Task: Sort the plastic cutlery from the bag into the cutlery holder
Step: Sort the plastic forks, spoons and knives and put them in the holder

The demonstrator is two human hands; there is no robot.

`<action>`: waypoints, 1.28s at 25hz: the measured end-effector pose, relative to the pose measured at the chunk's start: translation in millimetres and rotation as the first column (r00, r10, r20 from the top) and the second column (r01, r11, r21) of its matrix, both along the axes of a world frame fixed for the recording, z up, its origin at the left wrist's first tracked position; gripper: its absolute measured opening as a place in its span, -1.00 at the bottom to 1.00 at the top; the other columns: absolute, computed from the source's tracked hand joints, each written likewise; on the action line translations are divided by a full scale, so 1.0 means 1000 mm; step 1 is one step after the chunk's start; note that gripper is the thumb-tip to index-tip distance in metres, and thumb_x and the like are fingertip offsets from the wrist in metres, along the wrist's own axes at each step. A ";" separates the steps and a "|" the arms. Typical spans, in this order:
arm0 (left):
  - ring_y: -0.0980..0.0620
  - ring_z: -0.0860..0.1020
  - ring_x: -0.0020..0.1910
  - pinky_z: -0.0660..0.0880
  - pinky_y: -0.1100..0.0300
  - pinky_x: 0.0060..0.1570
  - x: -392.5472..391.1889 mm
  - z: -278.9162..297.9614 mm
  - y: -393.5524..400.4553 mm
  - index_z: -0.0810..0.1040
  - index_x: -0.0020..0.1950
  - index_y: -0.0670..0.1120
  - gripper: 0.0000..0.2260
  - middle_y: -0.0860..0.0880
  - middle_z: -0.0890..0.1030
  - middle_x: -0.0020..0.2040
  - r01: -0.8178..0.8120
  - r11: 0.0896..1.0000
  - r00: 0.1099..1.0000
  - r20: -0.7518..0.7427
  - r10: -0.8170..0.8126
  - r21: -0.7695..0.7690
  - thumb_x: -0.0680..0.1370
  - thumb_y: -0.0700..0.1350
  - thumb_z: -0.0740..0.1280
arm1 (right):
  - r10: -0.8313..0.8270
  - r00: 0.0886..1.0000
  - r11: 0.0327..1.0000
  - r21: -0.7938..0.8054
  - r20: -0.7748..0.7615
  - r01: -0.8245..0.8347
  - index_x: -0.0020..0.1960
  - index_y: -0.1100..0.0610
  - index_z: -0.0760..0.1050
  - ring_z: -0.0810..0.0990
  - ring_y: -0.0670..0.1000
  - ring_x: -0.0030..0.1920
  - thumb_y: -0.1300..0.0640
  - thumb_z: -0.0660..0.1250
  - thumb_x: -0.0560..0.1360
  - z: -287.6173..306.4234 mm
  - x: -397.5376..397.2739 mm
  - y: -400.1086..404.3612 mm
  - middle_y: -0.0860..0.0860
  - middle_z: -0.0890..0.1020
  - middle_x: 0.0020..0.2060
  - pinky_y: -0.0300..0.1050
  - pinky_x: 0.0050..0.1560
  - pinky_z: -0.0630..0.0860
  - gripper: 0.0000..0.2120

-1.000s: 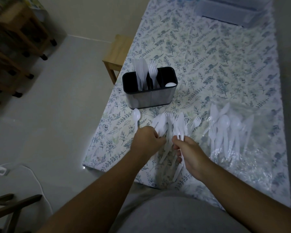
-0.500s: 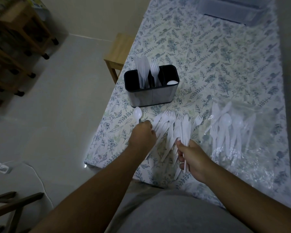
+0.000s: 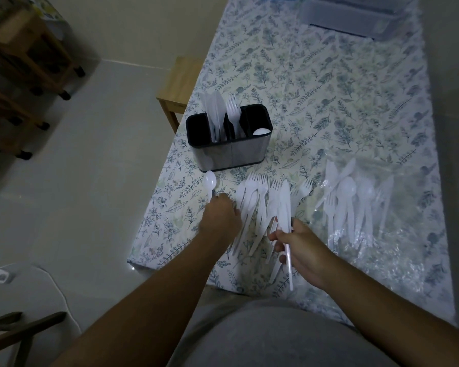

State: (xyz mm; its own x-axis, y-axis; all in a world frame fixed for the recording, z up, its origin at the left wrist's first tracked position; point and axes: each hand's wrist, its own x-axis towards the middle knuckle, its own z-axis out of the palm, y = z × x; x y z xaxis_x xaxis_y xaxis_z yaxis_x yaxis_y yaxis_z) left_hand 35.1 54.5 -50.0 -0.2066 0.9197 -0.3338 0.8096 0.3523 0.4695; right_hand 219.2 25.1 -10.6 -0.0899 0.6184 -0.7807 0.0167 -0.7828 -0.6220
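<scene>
A black and steel cutlery holder [image 3: 233, 152] stands on the floral table, with white knives in its left part, forks in the middle and a spoon bowl showing at the right. In front of it lies a loose pile of white plastic cutlery [image 3: 257, 205]. My left hand [image 3: 221, 217] is closed around a white spoon [image 3: 210, 181] whose bowl points away from me. My right hand [image 3: 301, 247] grips a white knife [image 3: 285, 207] over the pile. A clear plastic bag [image 3: 368, 234] with more cutlery lies to the right.
The table [image 3: 302, 75] carries a floral cloth; its near left corner is by my left forearm. A clear plastic box [image 3: 355, 14] sits at the far end. A wooden stool [image 3: 178, 86] stands beside the table, and wooden shelving [image 3: 19, 75] on the left.
My right hand has drawn back toward me with the knife raised off the pile. My left hand stays on the spoon handle and has shifted slightly left.
</scene>
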 end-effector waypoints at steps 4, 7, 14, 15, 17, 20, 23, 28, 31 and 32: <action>-0.09 0.62 -0.15 0.61 0.07 -0.18 0.005 0.002 0.001 0.54 -0.02 -0.23 -0.86 -0.12 0.58 -0.15 0.006 0.999 1.000 -0.003 -0.006 -0.043 0.52 -0.17 0.30 | -0.024 1.000 0.999 -0.036 0.008 0.024 0.19 0.22 0.46 0.40 0.02 -0.36 0.00 0.29 0.64 -0.001 0.001 0.001 0.10 0.49 -0.24 -0.10 -0.41 0.38 -0.71; -0.10 0.58 -0.09 0.59 0.04 -0.12 0.010 0.006 0.000 0.50 0.04 -0.23 -0.85 -0.13 0.55 -0.08 -0.003 0.997 1.000 -0.015 0.002 -0.071 0.53 -0.19 0.30 | 0.006 0.997 1.000 -0.017 0.073 -0.005 0.02 0.17 0.50 0.39 0.02 -0.41 -0.13 0.25 0.63 0.004 -0.002 0.000 0.09 0.48 -0.27 -0.14 -0.45 0.36 -0.66; -0.15 0.59 0.07 0.59 0.03 0.01 0.009 0.002 -0.007 0.49 0.12 -0.26 -0.85 -0.20 0.57 0.06 0.040 0.996 0.997 -0.059 -0.045 -0.083 0.58 -0.25 0.25 | 0.041 0.989 0.999 -0.013 0.140 -0.039 0.09 0.09 0.56 0.29 -0.03 -0.42 -0.25 0.15 0.63 0.008 -0.004 0.004 0.02 0.37 -0.32 -0.20 -0.49 0.28 -0.56; -0.15 0.56 0.10 0.57 0.03 0.05 0.010 0.003 -0.009 0.48 0.15 -0.26 -0.84 -0.20 0.54 0.09 0.053 0.996 0.995 -0.075 -0.059 -0.077 0.59 -0.25 0.23 | 0.055 0.990 0.998 -0.014 0.134 -0.054 0.10 0.09 0.56 0.29 -0.03 -0.42 -0.24 0.16 0.63 0.008 -0.005 0.003 0.02 0.38 -0.31 -0.20 -0.49 0.29 -0.58; -0.14 0.51 0.13 0.52 0.04 0.13 0.012 0.003 -0.016 0.46 0.20 -0.26 -0.81 -0.20 0.50 0.15 0.090 0.994 0.990 -0.102 -0.096 -0.059 0.61 -0.27 0.22 | 0.080 0.990 0.997 -0.019 0.118 -0.078 0.10 0.07 0.57 0.30 -0.03 -0.41 -0.22 0.16 0.64 0.008 -0.005 0.002 0.02 0.41 -0.30 -0.18 -0.48 0.30 -0.61; -0.07 0.50 0.08 0.54 0.09 0.09 0.009 0.000 -0.024 0.43 0.20 -0.22 -0.78 -0.18 0.50 0.15 0.050 0.999 0.996 -0.068 -0.051 -0.012 0.57 -0.35 0.21 | 0.101 0.989 0.995 -0.030 0.105 -0.098 0.10 0.05 0.57 0.30 -0.03 -0.40 -0.20 0.17 0.64 0.009 -0.006 0.002 0.02 0.42 -0.29 -0.18 -0.46 0.30 -0.63; -0.02 0.48 0.02 0.50 0.15 -0.02 0.003 -0.002 -0.026 0.43 0.18 -0.18 -0.83 -0.14 0.52 0.09 0.002 0.999 0.999 -0.046 0.000 0.045 0.60 -0.28 0.22 | 0.106 0.989 0.994 -0.031 0.107 -0.103 0.11 0.05 0.58 0.31 -0.03 -0.39 -0.20 0.18 0.64 0.008 -0.005 0.002 0.02 0.43 -0.28 -0.18 -0.45 0.30 -0.64; -0.07 0.56 -0.02 0.61 0.00 -0.03 0.002 0.002 -0.010 0.46 0.18 -0.21 -0.74 -0.13 0.54 0.02 -0.037 0.997 0.999 -0.021 0.038 0.064 0.60 -0.06 0.30 | 0.119 0.986 0.992 -0.050 0.113 -0.114 0.09 0.05 0.57 0.31 -0.03 -0.39 -0.19 0.16 0.65 0.003 -0.006 0.000 0.04 0.43 -0.26 -0.18 -0.46 0.30 -0.64; -0.13 0.61 -0.02 0.63 -0.03 -0.04 -0.002 0.002 -0.001 0.48 0.17 -0.25 -0.79 -0.19 0.58 0.01 -0.048 0.998 0.997 -0.058 0.050 0.028 0.58 -0.18 0.29 | 0.113 0.988 0.992 -0.059 0.102 -0.107 0.09 0.05 0.57 0.32 -0.02 -0.39 -0.20 0.16 0.64 0.000 -0.005 0.000 0.04 0.44 -0.26 -0.17 -0.44 0.29 -0.63; -0.13 0.61 0.00 0.62 -0.03 -0.02 -0.003 0.003 -0.001 0.48 0.18 -0.26 -0.78 -0.19 0.58 0.02 -0.039 0.999 0.997 -0.067 0.040 0.012 0.58 -0.17 0.30 | 0.115 0.989 0.992 -0.056 0.096 -0.110 0.10 0.06 0.57 0.33 -0.02 -0.40 -0.21 0.16 0.64 0.000 -0.004 0.000 0.03 0.44 -0.27 -0.17 -0.43 0.29 -0.62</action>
State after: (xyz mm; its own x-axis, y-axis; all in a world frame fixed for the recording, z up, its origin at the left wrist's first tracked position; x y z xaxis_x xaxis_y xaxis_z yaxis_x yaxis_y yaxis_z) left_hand 32.0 53.6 -47.2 -0.2646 0.9140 -0.3077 0.8251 0.3797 0.4183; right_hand 214.9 25.0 -10.8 -0.0777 0.5686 -0.8189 0.1657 -0.8026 -0.5730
